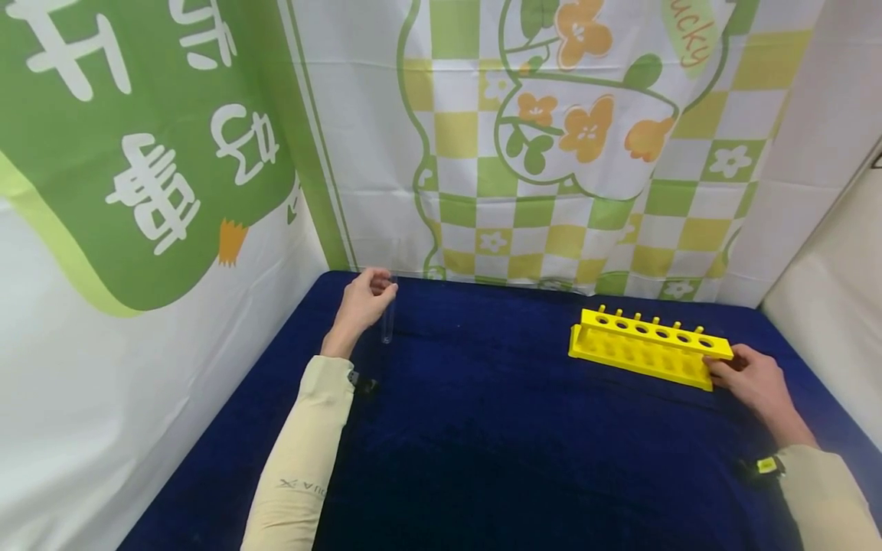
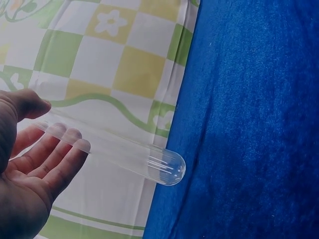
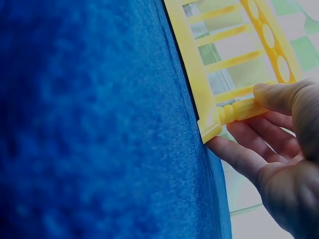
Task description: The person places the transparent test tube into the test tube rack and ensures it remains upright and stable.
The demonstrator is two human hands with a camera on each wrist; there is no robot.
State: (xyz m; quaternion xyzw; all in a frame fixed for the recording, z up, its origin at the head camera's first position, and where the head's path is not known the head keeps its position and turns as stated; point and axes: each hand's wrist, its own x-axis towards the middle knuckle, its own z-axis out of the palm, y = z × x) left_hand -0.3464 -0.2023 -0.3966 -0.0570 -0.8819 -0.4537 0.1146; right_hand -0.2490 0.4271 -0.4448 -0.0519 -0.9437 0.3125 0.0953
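A clear glass test tube [image 2: 134,152] hangs nearly upright from my left hand [image 1: 368,300], its rounded end pointing down. In the left wrist view the thumb and fingers [image 2: 60,164] pinch it near its upper part. At the right of the table stands a yellow test tube rack [image 1: 644,353] with a row of round holes and several short pegs along the back; no tubes sit in it. My right hand [image 1: 754,379] grips the rack's right end, thumb [image 3: 274,97] on the end post and the other fingers around its outer side.
Dark blue cloth covers the table [image 1: 468,428]. Behind it hangs a curtain [image 1: 475,153] with a green and yellow check pattern, close to the left hand. Another printed curtain [image 1: 220,321] runs along the left edge, and a pale wall [image 1: 834,252] stands on the right.
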